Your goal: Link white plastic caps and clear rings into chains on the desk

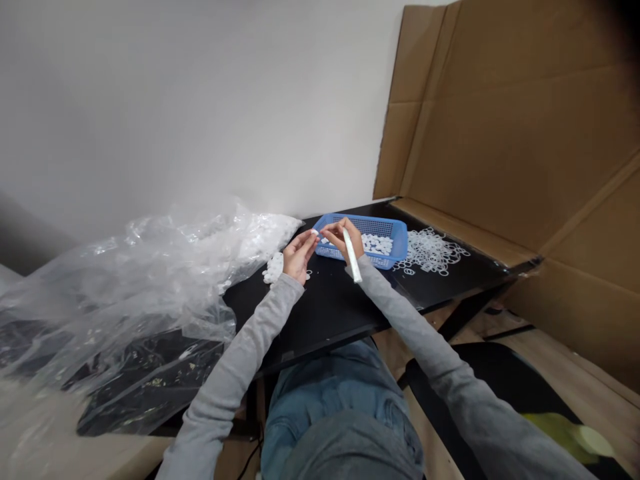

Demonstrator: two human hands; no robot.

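My left hand (298, 256) pinches a small white piece (315, 233) between its fingertips, above the black table (320, 307). Close to that piece, the fingers of my right hand (345, 238) are pressed together, and a long pale tool (352, 256) lies across the palm, its lower end by the wrist. Behind the hands, a blue basket (400, 241) holds many white pieces (377, 245). A pile of loose white pieces (273, 268) lies just left of my left hand. Clear rings (433, 251) are heaped right of the basket.
A large clear plastic bag (165, 273) with white pieces spreads over the table's left side. Tall cardboard (500, 120) stands at the right and back. A black seat (500, 380) with a yellow-green object (560, 433) is at the lower right.
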